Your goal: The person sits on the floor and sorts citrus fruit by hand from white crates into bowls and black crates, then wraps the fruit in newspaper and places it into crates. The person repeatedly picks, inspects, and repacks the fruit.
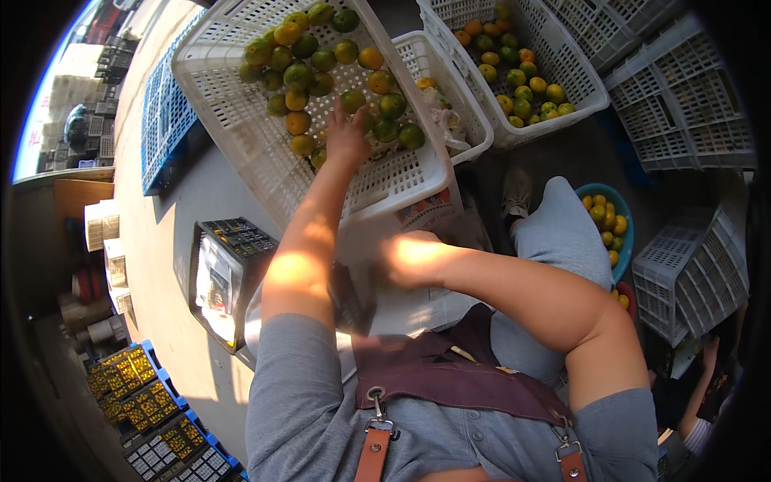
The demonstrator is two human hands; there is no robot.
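Note:
My left hand [348, 141] reaches into a white plastic crate [241, 114] holding green and orange citrus fruits, likely mandarins [298, 77]. Its fingers are spread over the crate floor, beside a yellow-green fruit [353, 101] at the fingertips. The palm side faces away from me. Below the crate's near rim, my right hand [412, 259] is blurred by movement above a pale surface [400, 313] before my lap. Whether it holds anything is not visible.
Right of the crate stand a smaller white crate [476, 114] with plastic wrapping and another fruit crate [590, 99]. A blue basin [626, 211] of fruit lies beyond my knee. A black crate [199, 271] stands left. Another person's arm [699, 391] shows at lower right.

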